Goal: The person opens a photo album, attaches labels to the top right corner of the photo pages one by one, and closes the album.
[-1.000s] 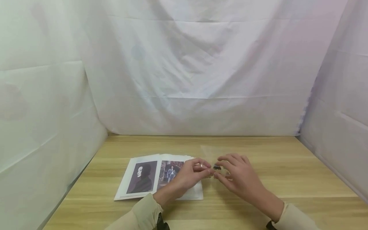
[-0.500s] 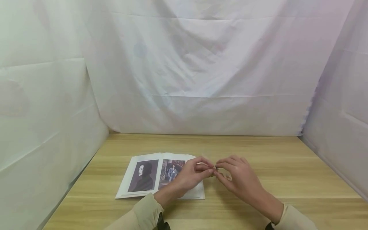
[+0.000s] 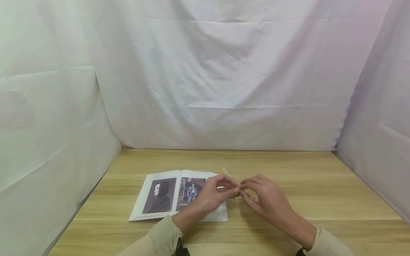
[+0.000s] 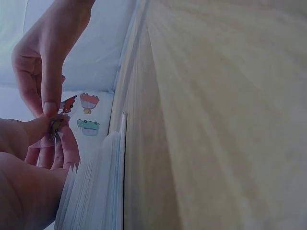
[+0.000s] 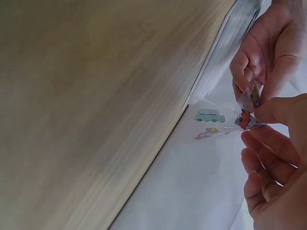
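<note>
A clear sticker sheet (image 4: 88, 127) printed with small colourful cars is held between my two hands, bent where the fingertips meet. My left hand (image 3: 209, 193) pinches it between thumb and fingers from the left. From the other side, my right hand (image 3: 269, 195) pinches it close to the left fingertips. In the right wrist view a green car (image 5: 209, 115) shows on the flat part of the sheet, and a red car (image 5: 245, 120) lies at the right fingertips. In the head view the fingers mostly hide the sheet; only a pale corner shows above the left hand.
An open photo album (image 3: 137, 209) lies under my left forearm, a dark portrait on its left page and a street photo on its right. It rests on a wooden table (image 3: 298, 170). White cloth (image 3: 224, 81) hangs behind and on both sides.
My fingertips have drawn together, and the dark printed patch seen between them a second ago is now hidden. The sheet's visible part has shrunk to a corner. The album lies in place.
</note>
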Motion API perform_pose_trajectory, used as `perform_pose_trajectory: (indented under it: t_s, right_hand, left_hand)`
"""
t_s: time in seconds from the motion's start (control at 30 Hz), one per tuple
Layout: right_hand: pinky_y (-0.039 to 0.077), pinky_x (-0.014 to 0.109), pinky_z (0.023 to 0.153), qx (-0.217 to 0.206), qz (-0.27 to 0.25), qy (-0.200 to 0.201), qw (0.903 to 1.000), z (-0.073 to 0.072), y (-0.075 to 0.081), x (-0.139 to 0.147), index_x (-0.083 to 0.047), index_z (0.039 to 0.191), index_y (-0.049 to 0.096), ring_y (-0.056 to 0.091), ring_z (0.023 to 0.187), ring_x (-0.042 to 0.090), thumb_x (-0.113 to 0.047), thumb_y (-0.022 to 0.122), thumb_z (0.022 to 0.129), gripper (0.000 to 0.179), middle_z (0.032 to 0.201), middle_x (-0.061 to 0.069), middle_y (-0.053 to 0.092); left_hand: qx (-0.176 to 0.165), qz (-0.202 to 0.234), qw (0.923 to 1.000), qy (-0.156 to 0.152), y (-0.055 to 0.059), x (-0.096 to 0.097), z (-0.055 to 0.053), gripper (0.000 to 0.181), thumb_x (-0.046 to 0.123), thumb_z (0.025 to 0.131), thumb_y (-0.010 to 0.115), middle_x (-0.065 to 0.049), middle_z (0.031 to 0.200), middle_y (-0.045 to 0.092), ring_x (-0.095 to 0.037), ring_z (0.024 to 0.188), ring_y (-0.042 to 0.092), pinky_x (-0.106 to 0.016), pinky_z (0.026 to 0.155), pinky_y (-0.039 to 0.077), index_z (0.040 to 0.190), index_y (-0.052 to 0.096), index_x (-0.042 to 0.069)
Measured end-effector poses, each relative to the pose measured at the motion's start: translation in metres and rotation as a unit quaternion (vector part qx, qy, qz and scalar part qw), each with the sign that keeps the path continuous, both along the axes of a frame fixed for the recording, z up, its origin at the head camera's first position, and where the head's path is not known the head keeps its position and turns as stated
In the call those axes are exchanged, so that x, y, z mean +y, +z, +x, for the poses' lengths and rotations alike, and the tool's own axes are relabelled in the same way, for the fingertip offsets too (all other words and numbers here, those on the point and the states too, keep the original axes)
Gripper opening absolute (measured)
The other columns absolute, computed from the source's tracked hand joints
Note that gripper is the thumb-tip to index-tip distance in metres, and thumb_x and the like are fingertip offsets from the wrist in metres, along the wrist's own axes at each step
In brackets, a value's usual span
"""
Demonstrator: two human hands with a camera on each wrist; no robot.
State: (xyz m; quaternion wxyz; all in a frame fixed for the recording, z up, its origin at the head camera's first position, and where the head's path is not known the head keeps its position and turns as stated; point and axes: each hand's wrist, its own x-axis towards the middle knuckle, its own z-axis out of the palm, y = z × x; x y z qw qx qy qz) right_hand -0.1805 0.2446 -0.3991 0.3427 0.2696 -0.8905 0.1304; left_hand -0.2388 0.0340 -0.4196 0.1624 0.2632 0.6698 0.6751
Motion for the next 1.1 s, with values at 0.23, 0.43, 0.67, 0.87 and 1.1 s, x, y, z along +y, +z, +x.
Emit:
perform_pose_trajectory:
  t_s: [0.23,0.43,0.67,0.87,1.1]
  right_hand:
    - [0.062,0.026,0.076,-0.044,-0.018,-0.024,0.9986,0.002,-0.001,0.0,-0.019,0.098,0.084,0.068,0.096,0.005,-0.018,0.088,0.089,0.01,0.106,-0.01,0.081]
    - [0.063,0.026,0.076,-0.039,-0.032,-0.017,0.9986,0.002,-0.001,0.0,-0.017,0.096,0.084,0.068,0.095,0.006,-0.014,0.088,0.089,0.008,0.106,-0.008,0.081]
    - [0.062,0.025,0.075,-0.038,-0.038,-0.017,0.9984,0.001,-0.002,0.002,-0.016,0.096,0.082,0.068,0.092,0.004,-0.013,0.084,0.093,0.004,0.105,-0.008,0.081]
    - [0.058,0.021,0.068,-0.052,-0.054,-0.007,0.9971,0.0,-0.001,0.007,-0.018,0.1,0.08,0.067,0.084,0.003,-0.009,0.082,0.095,0.01,0.1,-0.011,0.078]
    - [0.05,0.016,0.061,-0.037,-0.064,-0.012,0.9972,-0.001,0.0,0.011,-0.022,0.101,0.078,0.064,0.079,0.005,-0.009,0.087,0.089,0.019,0.091,-0.015,0.074]
  left_hand:
    - [0.008,0.004,0.9999,-0.007,0.002,-0.001,0.002,0.015,0.012,0.102,0.076,-0.01,0.115,0.078,-0.024,0.108,0.08,-0.031,0.096,0.064,0.116,0.074,0.01]
    - [0.025,0.001,0.9997,-0.007,0.002,0.0,0.003,0.015,0.013,0.102,0.076,-0.01,0.112,0.079,-0.021,0.104,0.08,-0.028,0.094,0.064,0.117,0.075,0.012]
    - [0.022,0.003,0.9997,-0.002,0.005,0.001,0.007,0.016,0.014,0.102,0.076,-0.013,0.111,0.079,-0.023,0.105,0.081,-0.026,0.092,0.064,0.118,0.075,0.011]
    - [0.029,-0.006,0.9996,0.001,0.004,0.0,0.006,0.018,0.019,0.104,0.075,-0.012,0.111,0.078,-0.022,0.104,0.081,-0.026,0.093,0.063,0.121,0.073,0.013]
    - [0.032,-0.013,0.9994,0.005,0.004,0.0,0.006,0.019,0.019,0.103,0.076,-0.01,0.111,0.077,-0.021,0.103,0.08,-0.025,0.092,0.062,0.12,0.072,0.013]
